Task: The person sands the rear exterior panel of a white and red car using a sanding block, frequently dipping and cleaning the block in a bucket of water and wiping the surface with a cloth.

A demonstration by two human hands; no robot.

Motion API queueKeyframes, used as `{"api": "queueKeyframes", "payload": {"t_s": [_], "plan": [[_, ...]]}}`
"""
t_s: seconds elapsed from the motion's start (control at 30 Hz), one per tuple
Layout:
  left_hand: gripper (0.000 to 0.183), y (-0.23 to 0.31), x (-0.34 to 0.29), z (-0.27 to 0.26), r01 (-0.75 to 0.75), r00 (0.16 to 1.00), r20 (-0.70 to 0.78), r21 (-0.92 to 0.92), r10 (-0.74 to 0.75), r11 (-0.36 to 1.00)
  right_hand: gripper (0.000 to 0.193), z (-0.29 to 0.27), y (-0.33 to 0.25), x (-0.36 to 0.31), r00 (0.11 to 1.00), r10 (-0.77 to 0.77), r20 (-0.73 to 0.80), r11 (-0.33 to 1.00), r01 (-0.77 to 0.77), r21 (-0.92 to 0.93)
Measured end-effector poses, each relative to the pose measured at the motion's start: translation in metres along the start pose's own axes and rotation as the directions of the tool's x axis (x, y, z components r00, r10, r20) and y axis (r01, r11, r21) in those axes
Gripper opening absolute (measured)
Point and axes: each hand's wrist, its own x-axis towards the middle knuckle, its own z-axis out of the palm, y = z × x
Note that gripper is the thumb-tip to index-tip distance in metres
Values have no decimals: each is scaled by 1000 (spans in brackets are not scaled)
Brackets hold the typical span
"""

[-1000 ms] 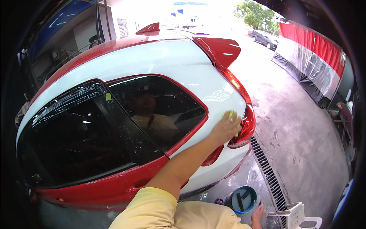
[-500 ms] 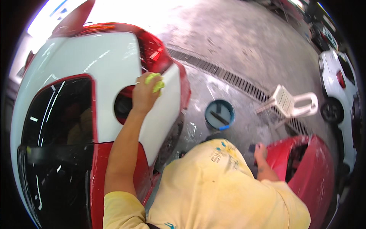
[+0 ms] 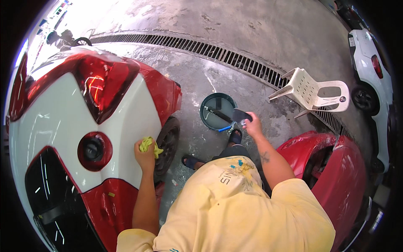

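My left hand [image 3: 144,158] is closed on a crumpled yellow-green cloth [image 3: 151,148], at the edge of the car's white rear panel [image 3: 63,119] beside the wheel [image 3: 169,143]. Left of it, the round fuel filler recess [image 3: 93,152] lies uncovered in that panel. Out over the floor, my right hand [image 3: 253,126] grips a dark grey flat block [image 3: 241,115], close to the right rim of a teal bucket [image 3: 203,110]. Inside the bucket, a long dark bar [image 3: 219,114] and a small dark rectangular piece sit in cloudy water.
A cream plastic chair [image 3: 305,90] stands at the right, over a floor drain grate [image 3: 218,53]. Nearer on that side lies a loose red body panel [image 3: 344,176]. Beyond the chair is a white car [image 3: 369,63]. Dark sandals [image 3: 236,136] show below the bucket.
My left hand with the cloth has come nearer and lower along the panel. My right hand has moved forward with the block to beside the bucket. The view has shifted.
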Motion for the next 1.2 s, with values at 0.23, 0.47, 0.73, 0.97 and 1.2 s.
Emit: {"api": "queueKeyframes", "payload": {"t_s": [0.23,0.47,0.73,0.97,1.2], "plan": [[55,-13,-26,96,506,855,82,-348,-512,789,53,54,36,105,950,175,259,979,-195,53],[43,-80,6,279,421,891,229,-91,-392,903,49,120,205,217,899,267,347,864,-64,-499],[46,-211,47,494,-114,991,95,228,94,967,51,255,290,235,644,26,765,764,480,-431],[50,-259,48,531,-335,933,-78,163,351,928,43,341,356,307,454,140,880,301,827,-475],[53,-270,50,528,-329,937,-103,59,334,942,43,370,406,340,406,222,886,172,878,-446]]}}
